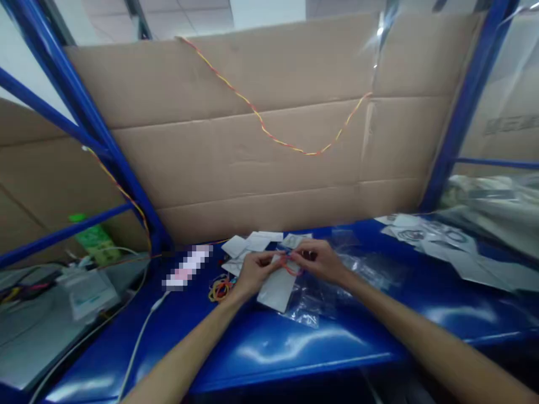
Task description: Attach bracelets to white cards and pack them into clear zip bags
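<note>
Near the middle of the blue table, my left hand (256,274) and my right hand (323,260) meet with fingertips pinched together. Between them is a thin orange-red loop (290,270), with a small dark blue bit by the fingertips; I cannot tell whether it is wire or a rubber band. Under the hands lies a white card (275,292), partly covered by the left fingers. Clear plastic bags (309,314) lie below and beside my right hand. Left of my left hand sits a small bunch of yellow and red loops (219,288).
White papers (246,244) lie behind my left hand. More papers and bagged pieces (446,241) spread at right. A blurred-out phone-like object (189,268) with a white cable is at left. Cardboard (269,129) backs the blue table (303,359); a green bottle (95,238) stands far left.
</note>
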`<state>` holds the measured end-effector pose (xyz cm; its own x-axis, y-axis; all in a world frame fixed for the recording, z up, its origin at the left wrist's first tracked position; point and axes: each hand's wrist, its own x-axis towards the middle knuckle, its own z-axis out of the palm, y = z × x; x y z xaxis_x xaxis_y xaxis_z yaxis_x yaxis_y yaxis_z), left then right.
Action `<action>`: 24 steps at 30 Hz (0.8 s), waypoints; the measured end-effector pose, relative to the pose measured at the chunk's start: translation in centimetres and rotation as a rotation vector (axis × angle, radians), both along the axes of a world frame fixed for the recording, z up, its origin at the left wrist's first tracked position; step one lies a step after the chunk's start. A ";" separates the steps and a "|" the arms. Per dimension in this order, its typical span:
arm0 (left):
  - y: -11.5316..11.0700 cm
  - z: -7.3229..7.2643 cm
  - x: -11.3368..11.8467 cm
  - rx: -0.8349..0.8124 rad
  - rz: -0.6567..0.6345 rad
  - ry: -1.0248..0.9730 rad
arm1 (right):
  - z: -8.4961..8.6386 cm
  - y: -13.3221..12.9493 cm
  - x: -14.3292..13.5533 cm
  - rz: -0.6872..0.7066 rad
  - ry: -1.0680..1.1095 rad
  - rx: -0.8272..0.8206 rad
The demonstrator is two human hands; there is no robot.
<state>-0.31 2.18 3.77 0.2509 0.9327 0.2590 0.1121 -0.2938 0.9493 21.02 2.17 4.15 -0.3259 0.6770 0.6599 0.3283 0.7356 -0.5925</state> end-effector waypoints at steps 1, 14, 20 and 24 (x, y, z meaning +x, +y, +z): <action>0.0 0.1 0.0 0.001 0.005 0.003 | 0.1 0.0 0.0 -0.002 0.008 -0.011; -0.4 0.5 0.1 -0.045 -0.036 -0.013 | 0.2 0.5 0.1 0.082 0.096 -0.287; -0.5 0.4 0.0 -0.095 -0.061 -0.010 | 0.7 0.3 0.2 0.110 0.159 -0.373; -0.4 0.3 0.0 -0.079 -0.073 -0.017 | 0.7 0.4 0.1 0.116 0.157 -0.389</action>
<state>-0.36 1.75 4.02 0.3152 0.9297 0.1906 0.0766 -0.2251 0.9713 21.16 2.54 4.85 -0.3300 0.8498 0.4110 0.1404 0.4747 -0.8689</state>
